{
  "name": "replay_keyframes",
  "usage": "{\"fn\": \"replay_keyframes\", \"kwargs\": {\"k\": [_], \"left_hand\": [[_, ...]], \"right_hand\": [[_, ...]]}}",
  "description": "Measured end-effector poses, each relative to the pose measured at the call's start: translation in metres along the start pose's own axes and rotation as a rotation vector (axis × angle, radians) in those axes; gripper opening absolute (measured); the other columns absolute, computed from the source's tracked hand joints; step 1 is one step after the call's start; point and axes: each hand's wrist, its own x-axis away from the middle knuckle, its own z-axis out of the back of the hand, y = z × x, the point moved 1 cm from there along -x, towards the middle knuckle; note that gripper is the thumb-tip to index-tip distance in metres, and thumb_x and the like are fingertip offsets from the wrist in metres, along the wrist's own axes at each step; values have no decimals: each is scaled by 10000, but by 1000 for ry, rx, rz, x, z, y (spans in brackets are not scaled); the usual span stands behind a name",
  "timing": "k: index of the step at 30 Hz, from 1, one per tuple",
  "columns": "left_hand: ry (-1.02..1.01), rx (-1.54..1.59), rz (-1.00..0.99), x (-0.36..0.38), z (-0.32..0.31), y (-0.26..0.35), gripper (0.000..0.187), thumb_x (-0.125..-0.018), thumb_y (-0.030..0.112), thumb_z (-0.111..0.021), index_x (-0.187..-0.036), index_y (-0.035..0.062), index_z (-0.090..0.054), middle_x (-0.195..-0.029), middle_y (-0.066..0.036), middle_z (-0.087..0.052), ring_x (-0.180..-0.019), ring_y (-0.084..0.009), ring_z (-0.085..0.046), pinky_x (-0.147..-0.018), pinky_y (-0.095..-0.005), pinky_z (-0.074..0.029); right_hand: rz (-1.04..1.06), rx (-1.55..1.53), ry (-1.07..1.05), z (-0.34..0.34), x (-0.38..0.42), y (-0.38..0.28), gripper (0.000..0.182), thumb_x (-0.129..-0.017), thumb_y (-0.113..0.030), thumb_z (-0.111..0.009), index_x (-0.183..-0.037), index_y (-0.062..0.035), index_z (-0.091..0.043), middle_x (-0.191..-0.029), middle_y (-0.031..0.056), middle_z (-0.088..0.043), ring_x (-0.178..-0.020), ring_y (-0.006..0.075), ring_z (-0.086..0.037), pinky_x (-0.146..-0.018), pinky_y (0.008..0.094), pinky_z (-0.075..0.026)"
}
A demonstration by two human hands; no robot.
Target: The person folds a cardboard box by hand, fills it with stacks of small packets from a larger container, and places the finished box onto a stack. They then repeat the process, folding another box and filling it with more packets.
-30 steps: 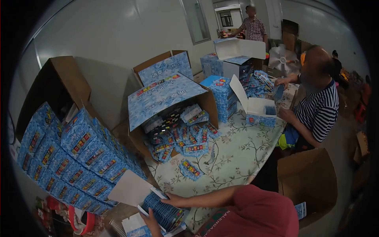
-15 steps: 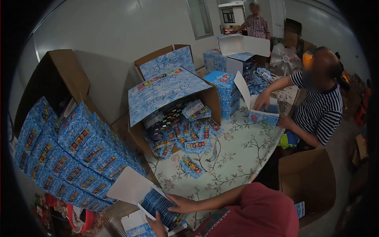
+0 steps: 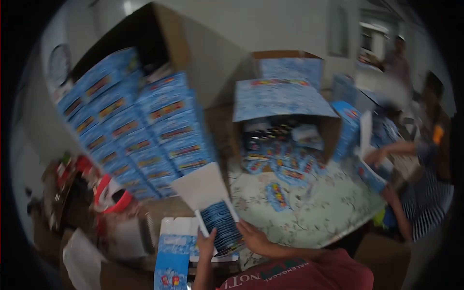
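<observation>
A white-lidded box packed with a row of blue packets sits at the lower middle, its lid up. My left hand is at the box's left side, thumb over the rim. On the right side my right hand rests with its fingers against the box edge. Both hands hold the box between them. A flattened blue and white carton lies to the left of it. Beyond, loose blue packets spill from a large open carton. One packet lies apart on the flowered tablecloth.
Stacked blue boxes rise at the left, before a brown carton. A co-worker in a striped shirt handles an open box at the right. Another person stands behind. Red items are at lower left.
The view has swung left, so the scene sits further right and is blurred. My hands stay at the box. My right hand has moved from over the packets to the box's right edge.
</observation>
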Motion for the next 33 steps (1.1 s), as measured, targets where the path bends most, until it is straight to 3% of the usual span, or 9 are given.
{"fn": "replay_keyframes", "kwargs": {"k": [4,7,9,14,20,22,26,30,33], "left_hand": [[0,67,-15,8,-4,10,695,-794,237,-707,-1315,-54,-352,-1177,-177,-547,-1054,-244,-536,-905,-331,-423],[-48,472,34,2,-8,-7,595,-867,181,-611,-1349,-23,-328,-1206,-157,-521,-1078,-246,-520,-929,-337,-409],[12,582,88,0,-9,-19,535,-908,217,-519,-1364,11,-330,-1206,-143,-519,-1018,-232,-554,-870,-310,-448],[-118,623,41,-20,-6,-24,596,-875,89,-489,-1413,5,-248,-1321,-151,-431,-1158,-244,-470,-983,-329,-362],[-58,503,-49,-84,2,-25,560,-854,60,-530,-1373,-16,-332,-1315,-159,-449,-1189,-241,-442,-1023,-344,-315],[-56,508,-160,-116,4,-51,468,-832,51,-543,-1280,-46,-449,-1258,-161,-514,-1167,-237,-466,-1020,-347,-321],[-110,541,-211,-139,13,-86,349,-831,62,-529,-1155,-67,-548,-1259,-171,-530,-1151,-247,-493,-1017,-341,-332],[-211,870,-313,-125,15,-85,291,-857,110,-488,-1042,-86,-596,-1354,-193,-445,-1244,-291,-428,-1053,-384,-303],[-117,732,-257,-110,17,-53,250,-861,96,-496,-1025,-50,-614,-1382,-182,-417,-1276,-297,-389,-1067,-408,-282]], "right_hand": [[24,124,-69,27,-8,-8,491,-900,-248,-549,-1328,-45,-418,-1434,166,-305,-1287,332,-355,-987,423,-386],[-38,65,-132,31,-14,3,499,-926,-320,-518,-1318,-25,-421,-1423,205,-302,-1287,384,-332,-1005,454,-357],[12,-338,-93,15,-30,32,571,-863,-321,-599,-1315,-25,-417,-1373,231,-347,-1253,374,-382,-1006,409,-357],[-381,-786,-166,-18,-85,61,753,-846,-304,-652,-1424,-64,-233,-1468,174,-210,-1311,310,-313,-1014,381,-338],[-403,-1250,-194,-53,-133,82,561,-841,-148,-641,-1338,-52,-400,-1249,102,-507,-1125,194,-490,-920,300,-397],[-361,-1428,-131,-56,-142,88,325,-861,-80,-594,-1182,-46,-555,-1080,47,-604,-1008,132,-545,-877,261,-409],[-177,-1051,-168,-50,-154,101,157,-876,-40,-544,-1000,-20,-639,-1082,56,-621,-993,136,-567,-872,266,-433],[-94,-1007,-212,-41,-153,104,185,-884,-31,-504,-1014,-16,-636,-1183,90,-595,-1145,200,-524,-955,310,-408],[56,-498,-194,-14,-139,87,232,-895,-82,-480,-1071,-33,-624,-1298,101,-522,-1308,265,-366,-1044,370,-334]]}}
